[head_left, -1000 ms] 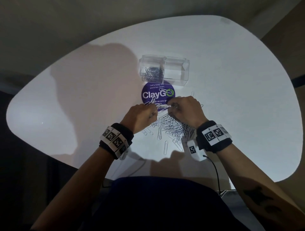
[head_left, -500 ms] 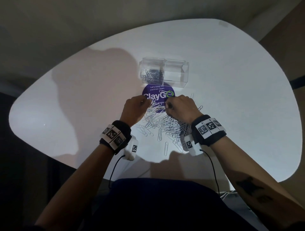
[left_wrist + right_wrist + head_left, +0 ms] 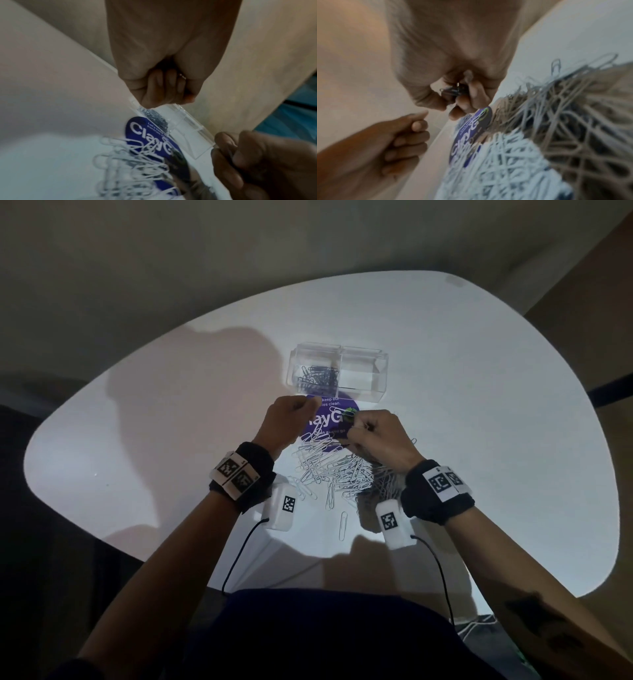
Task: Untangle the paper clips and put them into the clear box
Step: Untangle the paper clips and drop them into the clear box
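Many clips left: I see the paper clip pile [image 3: 337, 467] spread on the white table [image 3: 479, 440], part of it over the purple ClayGo sticker [image 3: 334, 419]; dragging a wrist through it would re-tangle or scatter clips off the near edge.
Clear box: the clear box [image 3: 339, 371] sits just beyond the sticker, its left compartment holding clips, the right one apparently bare; I could nudge it or miss the opening on a drop.
Left hand: my left hand [image 3: 287, 419] is curled just short of the box; whether it holds a clip I cannot tell, so it may arrive with nothing.
Right hand: my right hand [image 3: 453, 86] pinches a small bundle of clips [image 3: 453, 90]; if they are linked, separating them one-handed could drop them.
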Available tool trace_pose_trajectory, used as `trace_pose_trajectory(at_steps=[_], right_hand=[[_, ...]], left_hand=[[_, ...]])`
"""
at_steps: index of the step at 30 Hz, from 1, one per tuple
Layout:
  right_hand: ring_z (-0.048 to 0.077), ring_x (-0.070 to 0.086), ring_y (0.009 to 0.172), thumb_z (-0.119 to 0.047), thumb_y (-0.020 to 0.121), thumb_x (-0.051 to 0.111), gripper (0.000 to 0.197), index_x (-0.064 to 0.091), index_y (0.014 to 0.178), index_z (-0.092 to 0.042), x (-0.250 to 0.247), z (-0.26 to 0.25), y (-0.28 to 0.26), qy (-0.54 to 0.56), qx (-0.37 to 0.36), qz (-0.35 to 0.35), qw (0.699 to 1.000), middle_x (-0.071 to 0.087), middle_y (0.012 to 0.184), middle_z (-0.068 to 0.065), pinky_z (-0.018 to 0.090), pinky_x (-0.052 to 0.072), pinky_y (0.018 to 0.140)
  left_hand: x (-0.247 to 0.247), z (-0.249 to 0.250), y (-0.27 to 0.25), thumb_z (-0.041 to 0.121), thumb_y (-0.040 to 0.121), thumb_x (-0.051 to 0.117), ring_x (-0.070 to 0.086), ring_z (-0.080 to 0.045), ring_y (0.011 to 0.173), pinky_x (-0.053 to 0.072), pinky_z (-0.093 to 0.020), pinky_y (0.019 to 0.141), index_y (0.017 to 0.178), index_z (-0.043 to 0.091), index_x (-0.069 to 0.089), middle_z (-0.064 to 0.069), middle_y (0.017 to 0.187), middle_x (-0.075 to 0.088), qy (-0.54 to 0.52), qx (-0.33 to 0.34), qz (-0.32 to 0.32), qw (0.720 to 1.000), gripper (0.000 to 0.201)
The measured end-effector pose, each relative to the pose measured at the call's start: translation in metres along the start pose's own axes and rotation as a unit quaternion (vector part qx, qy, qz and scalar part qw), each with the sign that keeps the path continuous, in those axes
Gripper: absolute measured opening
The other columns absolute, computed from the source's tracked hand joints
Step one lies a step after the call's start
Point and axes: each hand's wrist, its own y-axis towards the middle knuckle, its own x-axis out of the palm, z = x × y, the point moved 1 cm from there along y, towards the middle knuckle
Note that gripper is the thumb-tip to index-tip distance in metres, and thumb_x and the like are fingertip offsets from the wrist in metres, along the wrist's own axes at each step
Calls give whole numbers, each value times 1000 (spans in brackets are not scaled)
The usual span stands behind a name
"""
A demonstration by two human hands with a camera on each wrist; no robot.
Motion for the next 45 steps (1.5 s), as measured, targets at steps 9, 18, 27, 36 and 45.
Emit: trace_pose_trajectory(at_steps=[9, 18, 27, 36, 45], right_hand=[[16, 47, 54, -3, 82, 56, 8, 55, 80, -11, 4, -18, 1, 40, 102, -21, 994, 60, 67, 8, 24, 37, 49], [11, 65, 81, -6, 90, 64, 9, 72, 90, -7, -9, -62, 35, -46, 38, 7, 998, 71, 92, 4, 23, 54, 71], [16, 63, 91, 5, 86, 57, 22, 73, 99, -3, -3, -101, 94, -213, -39, 23, 976, 69, 101, 6, 22, 48, 76], [21, 61, 112, 5, 85, 57, 38, 66, 119, -8, 3, -102, 96, -308, -90, -50, 946, 66, 122, 10, 21, 46, 89], [15, 66, 83, -3, 87, 67, 15, 72, 98, -11, -12, -42, 18, -274, -67, -9, 959, 71, 94, 1, 30, 54, 85]], left_hand=[[-17, 31, 23, 6, 94, 50, 49, -11, 64, 42, -20, 59, 96, -3, 64, -1, 75, 57, 47, -24, -94, 994, 17], [-11, 47, 65, -13, 80, 53, 62, -34, 97, 46, -28, 80, 106, -8, 65, -24, 104, 66, 241, 196, -11, 950, 29], [-24, 36, 49, -18, 72, 42, 64, -18, 79, 49, -11, 71, 102, 0, 67, -12, 91, 70, 162, 213, 120, 956, 43], [-21, -8, 2, -6, 86, 54, 66, -15, 75, 55, -27, 73, 95, 6, 69, -3, 84, 72, 158, 191, 146, 958, 22], [5, -30, -33, 20, 85, 60, 57, -21, 93, 47, -35, 77, 101, 20, 61, 1, 98, 60, 315, 132, 8, 940, 15]])
